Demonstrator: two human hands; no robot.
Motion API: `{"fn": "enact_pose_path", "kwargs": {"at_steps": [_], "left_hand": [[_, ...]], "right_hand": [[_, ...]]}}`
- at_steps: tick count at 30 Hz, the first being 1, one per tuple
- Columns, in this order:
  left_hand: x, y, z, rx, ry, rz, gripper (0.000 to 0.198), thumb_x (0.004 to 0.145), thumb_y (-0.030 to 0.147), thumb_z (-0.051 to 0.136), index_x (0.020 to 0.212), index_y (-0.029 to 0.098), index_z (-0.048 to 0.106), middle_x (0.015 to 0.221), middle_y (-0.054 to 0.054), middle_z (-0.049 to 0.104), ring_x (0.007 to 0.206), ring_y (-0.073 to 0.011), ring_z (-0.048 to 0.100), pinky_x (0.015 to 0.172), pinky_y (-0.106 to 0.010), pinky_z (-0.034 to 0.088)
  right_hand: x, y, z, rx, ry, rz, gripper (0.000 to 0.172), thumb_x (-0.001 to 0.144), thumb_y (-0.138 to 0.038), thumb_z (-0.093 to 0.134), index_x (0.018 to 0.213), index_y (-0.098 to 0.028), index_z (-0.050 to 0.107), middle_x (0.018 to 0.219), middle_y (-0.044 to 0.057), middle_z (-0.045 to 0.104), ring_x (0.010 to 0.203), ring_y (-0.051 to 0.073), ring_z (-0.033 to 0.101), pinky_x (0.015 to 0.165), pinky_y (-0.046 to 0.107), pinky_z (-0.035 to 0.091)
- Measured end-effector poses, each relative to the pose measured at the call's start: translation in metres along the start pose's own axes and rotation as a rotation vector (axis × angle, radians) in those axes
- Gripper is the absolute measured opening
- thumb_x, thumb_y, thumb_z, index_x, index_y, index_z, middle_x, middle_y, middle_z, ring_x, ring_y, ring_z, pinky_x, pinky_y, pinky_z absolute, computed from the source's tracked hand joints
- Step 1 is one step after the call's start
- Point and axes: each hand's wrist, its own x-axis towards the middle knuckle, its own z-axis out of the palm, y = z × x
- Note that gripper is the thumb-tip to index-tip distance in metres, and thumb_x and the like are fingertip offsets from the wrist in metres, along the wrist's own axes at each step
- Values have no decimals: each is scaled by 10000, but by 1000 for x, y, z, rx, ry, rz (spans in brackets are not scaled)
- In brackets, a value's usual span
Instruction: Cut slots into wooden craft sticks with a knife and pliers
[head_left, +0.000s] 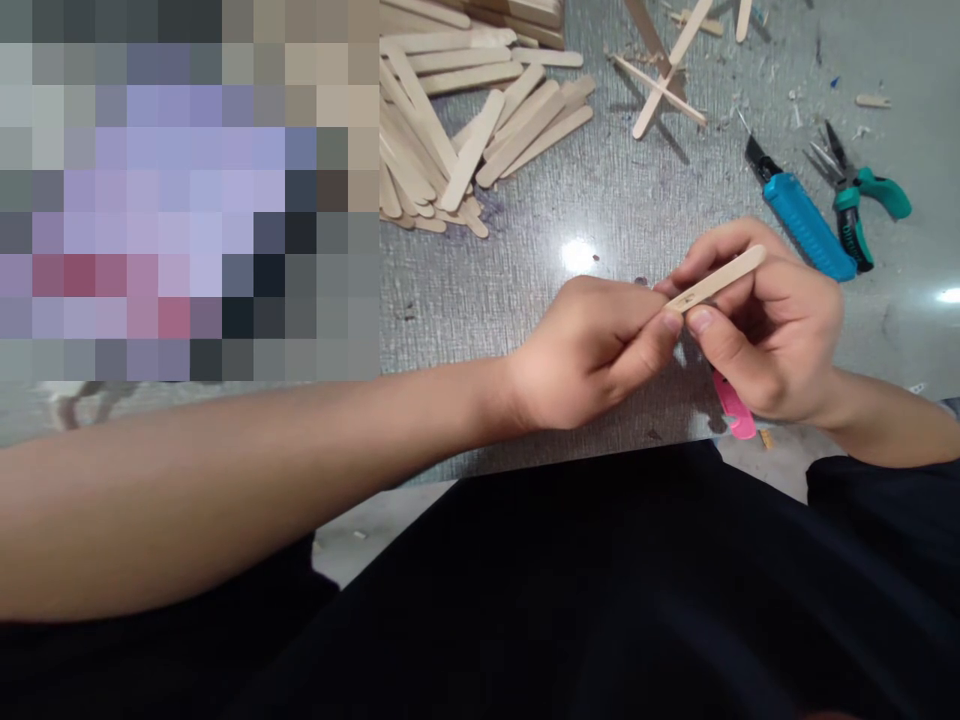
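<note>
Stretching in from the left edge, a bare left forearm (315, 470) crosses under the upper-left corner, which is all pixelated, so no clue what's up there. Top middle has a messy heap of sticks (480, 130) on the shiny gray table (457, 320). Right of centre, the left hand (592, 350) is closed up, thumb and bent fingers pinching the lower-left end of a single wooden stick (727, 275) with a little dark mark on it. Above that, near the top edge, are some crossed sticks (664, 88). The stick tilts up to the right into the right hand (780, 320), which is loosely curled: fingers bent behind the wood, thumb by its lower edge, so I'd say it has hold too, though I can't tell how tight. Something pink (735, 405) pokes out below that hand. Far right, a blue cutter (810, 225) lies just beside the teal-handled pliers (847, 195), neither one in use. Looks to me like the step in hand is working or checking that one stick around the mark. Imo the next move calls for a steady pinch from both thumbs and gentle, even pressure, since thin wood could split there.
</note>
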Motion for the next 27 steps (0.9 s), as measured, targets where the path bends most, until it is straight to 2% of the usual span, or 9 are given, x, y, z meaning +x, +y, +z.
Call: {"fn": "enact_pose_path", "kwargs": {"at_steps": [4, 7, 13, 18, 22, 27], "left_hand": [[-3, -2, 1, 18, 25, 78, 579, 1274, 447, 600, 765, 264, 392, 623, 88, 342, 527, -114, 277, 562, -351, 285], [-4, -2, 1, 14, 25, 92, 543, 1261, 374, 598, 767, 263, 403, 634, 89, 347, 529, -114, 284, 579, -342, 296], [-1, 2, 0, -15, 0, -88, 581, 1201, 488, 608, 705, 275, 392, 574, 57, 328, 518, -154, 252, 607, -398, 301], [-1, 5, 1, -42, 30, -46, 505, 1204, 350, 540, 726, 284, 388, 581, 57, 329, 508, -150, 265, 588, -395, 312], [-2, 6, 0, -128, 18, -87, 574, 1191, 442, 639, 717, 285, 357, 564, 65, 300, 504, -148, 269, 559, -388, 316], [0, 6, -1, -146, 34, -113, 603, 1252, 457, 545, 710, 283, 345, 571, 74, 295, 506, -133, 267, 559, -364, 308]], "right_hand": [[0, -2, -1, -11, -7, 20, 291, 1109, -312, 817, 866, -277, 661, 1171, 50, 852, 938, 215, 827, 813, 411, 758], [-1, -4, 1, -4, 3, 40, 293, 1085, -297, 834, 853, -268, 658, 1167, 40, 855, 942, 208, 837, 823, 409, 748], [-1, -8, 5, 13, 49, 97, 310, 1063, -321, 826, 816, -283, 642, 1138, 53, 859, 916, 242, 829, 756, 458, 722], [2, -2, 2, 18, 5, 89, 320, 1067, -295, 821, 816, -270, 625, 1106, 53, 851, 967, 247, 840, 759, 435, 699], [2, 1, 0, -35, 7, 72, 339, 1068, -381, 832, 802, -285, 644, 1071, 73, 853, 1007, 293, 825, 786, 487, 715], [2, 2, 1, -46, -3, 40, 321, 1065, -396, 828, 818, -273, 664, 1172, 56, 861, 964, 236, 801, 796, 437, 720]]}}
